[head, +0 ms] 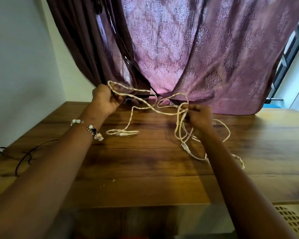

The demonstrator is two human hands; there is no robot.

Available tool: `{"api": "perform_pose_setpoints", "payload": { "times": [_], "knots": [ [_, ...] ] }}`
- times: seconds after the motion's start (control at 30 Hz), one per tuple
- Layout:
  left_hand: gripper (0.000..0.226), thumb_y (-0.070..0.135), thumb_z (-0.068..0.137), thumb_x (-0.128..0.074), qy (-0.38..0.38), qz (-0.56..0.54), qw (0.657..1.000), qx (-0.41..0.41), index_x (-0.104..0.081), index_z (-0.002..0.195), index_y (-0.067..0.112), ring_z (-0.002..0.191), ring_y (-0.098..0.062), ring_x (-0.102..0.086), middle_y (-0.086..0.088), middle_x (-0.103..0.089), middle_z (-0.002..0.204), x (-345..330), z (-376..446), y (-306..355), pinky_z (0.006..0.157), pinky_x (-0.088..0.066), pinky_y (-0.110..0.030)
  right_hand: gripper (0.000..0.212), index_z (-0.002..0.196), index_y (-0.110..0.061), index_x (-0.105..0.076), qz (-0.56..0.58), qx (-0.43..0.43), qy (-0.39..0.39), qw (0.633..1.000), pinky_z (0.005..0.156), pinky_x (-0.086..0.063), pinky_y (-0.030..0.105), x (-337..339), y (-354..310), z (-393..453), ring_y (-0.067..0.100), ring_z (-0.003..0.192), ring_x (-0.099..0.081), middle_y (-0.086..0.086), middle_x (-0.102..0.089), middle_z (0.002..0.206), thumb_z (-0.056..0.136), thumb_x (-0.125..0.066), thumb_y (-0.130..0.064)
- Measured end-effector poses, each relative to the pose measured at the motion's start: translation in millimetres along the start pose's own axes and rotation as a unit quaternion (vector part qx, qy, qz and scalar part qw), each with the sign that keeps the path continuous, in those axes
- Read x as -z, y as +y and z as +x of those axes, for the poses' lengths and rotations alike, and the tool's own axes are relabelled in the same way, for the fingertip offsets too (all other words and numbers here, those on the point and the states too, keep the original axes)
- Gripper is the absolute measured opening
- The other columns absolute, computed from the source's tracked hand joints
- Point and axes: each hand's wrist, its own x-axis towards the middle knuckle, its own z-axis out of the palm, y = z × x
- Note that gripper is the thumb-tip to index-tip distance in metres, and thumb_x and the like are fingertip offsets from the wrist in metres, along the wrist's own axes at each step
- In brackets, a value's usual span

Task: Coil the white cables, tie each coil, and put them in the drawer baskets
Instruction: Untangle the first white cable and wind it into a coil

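Cables (150, 104) stretched between left hand (104, 100), gripping a far-left loop, and right hand (199, 114), pinching strands, presumably to untangle before coiling.

bare forearms; beaded bracelet (86, 127) on left wrist

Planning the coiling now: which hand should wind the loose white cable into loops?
Probably the right hand: it pinches the white cable beside the slack heaped on the wooden table. The left hand holds a raised loop, suited to anchoring.
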Motion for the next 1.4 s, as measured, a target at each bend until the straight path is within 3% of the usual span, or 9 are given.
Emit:
{"api": "perform_pose_setpoints", "payload": {
  "times": [0.1,0.2,0.37,0.47,0.63,0.8,0.93,1.17,1.4],
  "knots": [
    [0.034,-0.001,0.089,-0.031,0.034,0.081,0.996,0.019,-0.055,0.069,0.012,0.033,-0.010,-0.035,-0.002,-0.049,0.051,10,8,-17,0.039,-0.036,-0.013,0.027,0.087,0.004,-0.061,0.276,-0.149,-0.070,0.947,0.057,-0.057,0.040,6,-11,-6,0.025,0.057,-0.066,0.021,-0.063,0.074,0.089,-0.036,0.011],
    [0.033,0.021,0.097,-0.038,0.028,0.086,0.995,0.043,-0.056,0.070,0.015,0.044,-0.010,-0.036,0.002,-0.049,0.054,16,10,-31,0.045,-0.039,-0.019,0.019,0.093,-0.002,-0.056,0.311,-0.228,-0.111,0.916,0.061,-0.059,0.047,14,-10,-8,0.030,0.067,-0.071,0.019,-0.065,0.079,0.096,-0.041,-0.012],
    [0.027,0.029,0.100,-0.042,-0.010,0.120,0.992,0.041,-0.056,0.079,0.018,0.049,-0.009,-0.046,0.006,-0.057,0.055,13,10,-36,0.049,-0.046,-0.024,0.047,0.122,-0.016,-0.048,-0.005,-0.167,-0.209,0.963,0.051,-0.047,0.032,12,-8,-20,0.022,0.065,-0.055,0.009,-0.061,0.074,0.082,-0.073,-0.014],
    [0.021,0.021,0.099,-0.046,-0.028,0.105,0.994,0.024,-0.056,0.081,0.016,0.045,-0.008,-0.055,0.007,-0.060,0.045,10,6,-37,0.050,-0.051,-0.024,0.040,0.094,-0.019,-0.047,-0.177,-0.104,-0.264,0.943,0.042,-0.037,0.026,-1,-6,-36,0.017,0.052,-0.045,0.011,-0.049,0.070,0.073,-0.081,-0.012],
    [0.026,0.020,0.102,-0.039,-0.058,0.071,0.995,0.030,-0.053,0.083,0.010,0.068,-0.015,-0.057,-0.004,-0.061,0.076,10,0,-46,0.069,-0.053,-0.031,0.102,0.147,0.000,-0.009,-0.455,0.052,-0.212,0.863,0.093,-0.046,0.042,-27,23,-49,0.038,0.114,-0.054,0.021,-0.056,0.127,0.075,-0.078,-0.021],
    [0.024,0.019,0.102,-0.039,-0.059,0.081,0.995,0.003,-0.055,0.087,0.010,0.056,-0.014,-0.064,-0.005,-0.059,0.080,22,4,-43,0.061,-0.058,-0.031,0.014,0.088,-0.009,-0.063,-0.256,0.048,-0.144,0.955,0.048,-0.054,0.031,-5,15,-25,0.022,0.058,-0.063,0.009,-0.065,0.071,0.081,-0.062,0.004],
    [0.024,0.022,0.102,-0.039,-0.063,0.102,0.993,-0.007,-0.055,0.088,0.011,0.044,-0.008,-0.063,-0.003,-0.059,0.079,32,11,-42,0.050,-0.057,-0.028,0.026,0.068,-0.015,-0.065,-0.184,0.075,0.046,0.979,0.047,-0.050,0.035,32,-5,-8,0.022,0.050,-0.061,0.012,-0.068,0.070,0.088,-0.059,0.001],
    [0.026,0.021,0.101,-0.041,-0.091,0.094,0.991,0.016,-0.059,0.086,0.010,0.043,-0.008,-0.062,0.002,-0.067,0.057,23,5,-55,0.047,-0.055,-0.024,0.029,0.110,-0.008,-0.069,-0.464,0.150,0.101,0.867,0.069,-0.047,0.035,43,8,-9,0.037,0.096,-0.063,0.020,-0.068,0.105,0.085,-0.057,0.000],
    [0.023,0.023,0.100,-0.044,-0.081,0.097,0.992,-0.004,-0.059,0.087,0.010,0.044,-0.005,-0.060,0.000,-0.062,0.074,34,11,-46,0.054,-0.058,-0.025,0.017,0.095,-0.003,-0.066,-0.639,0.149,0.192,0.730,0.092,-0.038,0.059,57,16,-6,0.047,0.128,-0.030,0.024,-0.037,0.138,0.080,-0.060,0.001]
  ]
}}
